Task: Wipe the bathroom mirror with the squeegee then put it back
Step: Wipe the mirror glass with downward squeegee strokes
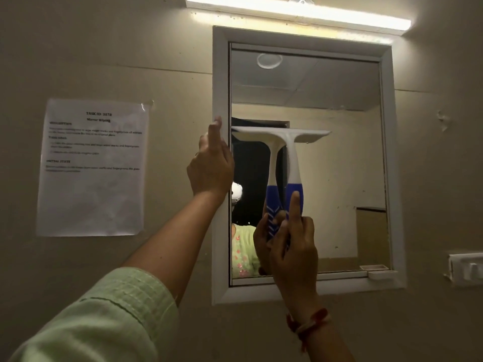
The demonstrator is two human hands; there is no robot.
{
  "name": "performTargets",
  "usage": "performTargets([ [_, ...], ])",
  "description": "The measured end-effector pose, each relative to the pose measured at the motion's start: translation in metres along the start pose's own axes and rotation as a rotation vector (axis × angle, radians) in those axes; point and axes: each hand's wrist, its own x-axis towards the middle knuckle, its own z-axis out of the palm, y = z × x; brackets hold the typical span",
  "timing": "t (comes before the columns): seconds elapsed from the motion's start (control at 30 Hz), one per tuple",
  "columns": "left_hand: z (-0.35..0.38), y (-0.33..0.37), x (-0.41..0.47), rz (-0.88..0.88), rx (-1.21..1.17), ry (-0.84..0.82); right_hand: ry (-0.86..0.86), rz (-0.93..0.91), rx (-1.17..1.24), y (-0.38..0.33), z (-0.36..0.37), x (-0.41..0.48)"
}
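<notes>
My right hand (290,246) grips the squeegee (294,163); my left hand (211,168) rests open-fingered on the mirror frame (220,74). Best to press the blade flush and pull straight down.

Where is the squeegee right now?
In the head view the squeegee is against the mirror, about halfway up and left of its middle, gripped by the right hand, with the left hand on the frame.

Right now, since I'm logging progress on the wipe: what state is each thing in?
mirror: on the wall, being wiped.
squeegee: blade level against the mirror at mid-height, handle down.
right hand: grips the squeegee handle.
left hand: fingers straight, on the left side of the frame.
light: on.
</notes>
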Motion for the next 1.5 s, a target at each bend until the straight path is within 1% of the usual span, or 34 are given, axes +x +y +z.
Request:
performTargets([
  [0.17, -0.001, 0.001, -0.001, -0.003, 0.003, 0.0, 0.017, -0.018, -0.034, -0.005, 0.001, 0.034],
  [0.23, -0.001, 0.001, -0.001, -0.004, 0.007, 0.005, 0.011, -0.014, -0.035, -0.004, 0.002, 0.034],
  [0.47, -0.004, 0.003, -0.001, 0.002, 0.002, -0.006, -0.012, 0.018, 0.004, 0.003, 0.0, -0.024],
  [0.53, -0.004, 0.003, -0.002, -0.001, 0.005, -0.013, -0.011, 0.034, 0.026, -0.001, 0.001, -0.028],
  [0.67, -0.005, 0.003, -0.002, 0.003, 0.009, -0.013, 0.045, 0.02, 0.024, -0.006, 0.007, -0.001],
  [0.73, -0.004, 0.003, -0.002, 0.005, 0.008, -0.004, 0.046, 0.024, 0.026, -0.007, 0.009, 0.011],
  [0.87, -0.003, 0.001, -0.003, 0.004, 0.003, 0.0, 0.021, 0.041, 0.054, -0.005, 0.007, -0.004],
  [1.03, -0.004, 0.0, -0.001, 0.005, 0.015, -0.016, -0.03, 0.144, 0.102, -0.011, -0.001, -0.048],
  [1.1, -0.004, 0.001, -0.004, 0.003, 0.017, -0.021, -0.023, 0.153, 0.119, -0.016, -0.003, -0.046],
  [1.23, -0.007, 0.001, -0.009, -0.007, 0.002, -0.027, -0.029, 0.173, 0.164, -0.023, 0.0, -0.007],
  [1.33, -0.007, 0.002, -0.009, -0.003, -0.005, -0.025, -0.041, 0.182, 0.133, -0.026, 0.005, 0.017],
  [1.4, -0.007, 0.002, -0.009, -0.001, -0.017, -0.026, -0.055, 0.186, 0.143, -0.023, 0.006, 0.013],
  [1.5, -0.007, 0.001, -0.01, -0.004, -0.012, -0.024, -0.105, 0.235, 0.165, -0.015, 0.002, -0.02],
])
